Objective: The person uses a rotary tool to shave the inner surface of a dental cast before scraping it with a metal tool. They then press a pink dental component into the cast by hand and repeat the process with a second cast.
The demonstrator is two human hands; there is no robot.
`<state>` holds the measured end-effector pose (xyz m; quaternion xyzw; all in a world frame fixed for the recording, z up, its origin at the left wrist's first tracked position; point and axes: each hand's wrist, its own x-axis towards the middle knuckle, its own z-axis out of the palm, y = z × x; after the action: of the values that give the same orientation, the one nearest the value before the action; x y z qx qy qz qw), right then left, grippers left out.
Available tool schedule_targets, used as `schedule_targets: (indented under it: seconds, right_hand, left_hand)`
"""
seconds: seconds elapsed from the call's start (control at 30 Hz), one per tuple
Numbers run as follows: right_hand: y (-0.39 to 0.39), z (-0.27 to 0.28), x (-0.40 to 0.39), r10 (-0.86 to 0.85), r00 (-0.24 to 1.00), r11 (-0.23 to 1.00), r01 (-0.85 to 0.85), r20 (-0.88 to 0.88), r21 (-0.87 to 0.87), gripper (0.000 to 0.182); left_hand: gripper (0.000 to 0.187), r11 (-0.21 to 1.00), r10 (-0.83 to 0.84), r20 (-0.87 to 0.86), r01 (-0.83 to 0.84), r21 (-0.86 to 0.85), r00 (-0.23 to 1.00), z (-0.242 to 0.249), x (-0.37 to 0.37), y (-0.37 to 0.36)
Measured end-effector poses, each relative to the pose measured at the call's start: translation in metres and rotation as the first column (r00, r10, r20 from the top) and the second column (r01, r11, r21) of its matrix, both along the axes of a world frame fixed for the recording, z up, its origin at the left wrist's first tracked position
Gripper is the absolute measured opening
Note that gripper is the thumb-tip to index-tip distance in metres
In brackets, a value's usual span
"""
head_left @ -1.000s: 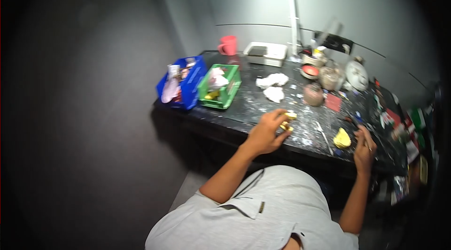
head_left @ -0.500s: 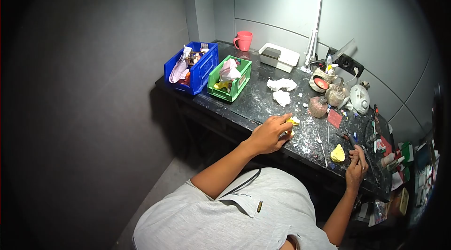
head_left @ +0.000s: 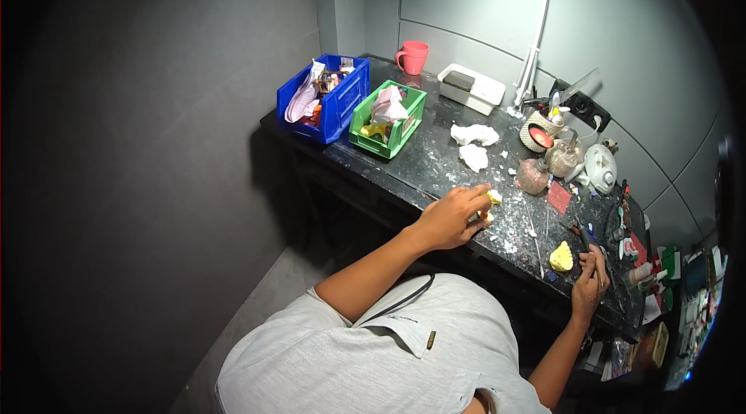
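My left hand (head_left: 452, 217) is over the front part of the bench, its fingers curled round a small yellow-and-white piece (head_left: 494, 196) that looks like a dental cast. The fingers hide much of it. Farther right, my right hand (head_left: 592, 282) has its fingers closed round a slim dark-handled tool (head_left: 587, 237), which points away from me; its tip is too small to make out. Just left of that hand a yellow dental cast (head_left: 560, 257) with a toothed edge lies on the bench, apart from the fingers.
White shavings litter the black bench (head_left: 423, 169). A blue bin (head_left: 342, 107) and a green bin (head_left: 404, 134) stand left, near a pink mug (head_left: 415, 59). Crumpled white lumps (head_left: 473, 156), a pinkish round jar (head_left: 532, 177), a tool cup (head_left: 538, 132) and a lamp arm (head_left: 536, 48) are beyond.
The whole view has shifted slightly. Both hands keep nearly the same places on the bench, with the left fingers only slightly moved about the yellow-and-white piece.
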<state>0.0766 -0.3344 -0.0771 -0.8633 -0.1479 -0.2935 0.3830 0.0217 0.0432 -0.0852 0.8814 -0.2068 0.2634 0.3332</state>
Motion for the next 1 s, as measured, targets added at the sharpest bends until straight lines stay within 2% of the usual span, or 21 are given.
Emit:
schedule_targets:
  seconds: [0.2, 0.27, 0.3, 0.37, 0.4, 0.47, 0.53, 0.67, 0.8, 0.93, 1.0]
  right_hand:
    - [0.0, 0.0, 0.0, -0.007, 1.0, 1.0, 0.007, -0.011, -0.001, 0.032]
    - [0.002, 0.001, -0.001, -0.015, 1.0, 1.0, 0.015, -0.017, 0.001, 0.033]
    - [0.003, 0.0, 0.0, -0.011, 1.0, 1.0, 0.011, -0.019, 0.005, 0.033]
    - [0.005, 0.006, -0.004, -0.02, 0.999, 1.0, 0.021, -0.044, 0.008, 0.033]
    - [0.002, 0.005, -0.002, -0.01, 0.999, 1.0, 0.011, -0.05, 0.004, 0.031]
    - [0.008, 0.009, -0.006, 0.0, 0.997, 0.999, 0.004, -0.078, 0.055, 0.029]
    - [0.008, 0.006, -0.006, -0.008, 0.998, 0.998, 0.011, -0.062, 0.054, 0.027]
    - [0.008, 0.006, -0.007, -0.034, 0.999, 0.999, 0.035, -0.029, 0.022, 0.024]
    - [0.006, 0.004, -0.005, -0.05, 0.998, 0.999, 0.05, 0.034, -0.006, 0.026]
    - [0.005, 0.002, -0.004, -0.017, 0.996, 1.0, 0.018, 0.092, -0.009, 0.026]
    - [0.008, 0.007, -0.008, -0.038, 0.995, 0.999, 0.039, 0.094, -0.004, 0.026]
  left_hand:
    - [0.023, 0.999, 0.029, -0.007, -0.029, -0.017, 1.0, 0.001, -0.001, -0.001]
    - [0.038, 1.0, 0.022, -0.026, -0.022, -0.008, 0.999, 0.001, 0.0, -0.001]
    - [0.038, 1.0, 0.015, -0.029, -0.016, -0.009, 0.999, 0.0, 0.0, -0.002]
    - [0.059, 0.976, 0.189, 0.128, -0.2, 0.085, 0.974, 0.004, -0.002, -0.005]
    - [0.073, 0.977, 0.179, 0.106, -0.19, 0.099, 0.978, -0.005, 0.002, -0.002]
    - [0.07, 0.972, 0.201, 0.09, -0.21, 0.106, 0.975, -0.005, 0.003, -0.003]
    - [0.066, 0.986, 0.166, 0.044, -0.167, 0.015, 0.985, -0.005, 0.005, 0.0]
    - [0.055, 0.976, 0.188, 0.01, -0.186, -0.112, 0.982, 0.005, 0.001, -0.001]
    - [0.054, 0.969, 0.183, -0.011, -0.183, -0.165, 0.983, 0.009, -0.001, -0.003]
    - [0.051, 0.936, 0.094, -0.004, -0.09, -0.342, 0.996, 0.007, 0.002, 0.002]
    - [0.05, 0.85, -0.053, -0.034, 0.027, -0.526, 0.998, 0.007, 0.004, 0.005]
